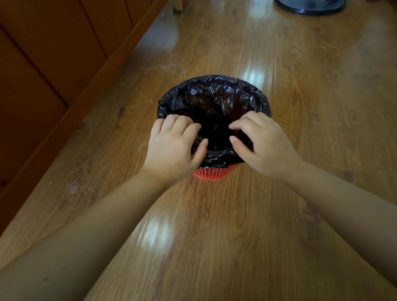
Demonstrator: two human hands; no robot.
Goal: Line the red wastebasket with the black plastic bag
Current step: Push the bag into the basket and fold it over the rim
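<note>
A red mesh wastebasket [213, 173] stands on the wooden floor, only a strip of its near wall showing. The black plastic bag [213, 92] sits inside it, its edge folded out over the far and side rim. My left hand [176, 150] grips the bag at the near-left rim, fingers curled inside the opening and thumb pressing the plastic. My right hand [260, 141] pinches the bag at the near-right rim, thumb and forefinger on the plastic. The near edge of the bag bunches between both hands.
Wooden cabinet panels [37, 69] and a baseboard run along the left. A round black stand base [310, 0] with a pole stands on the floor at the far right. Dust and crumbs lie along the baseboard. Glossy wooden floor [227, 245] surrounds the basket.
</note>
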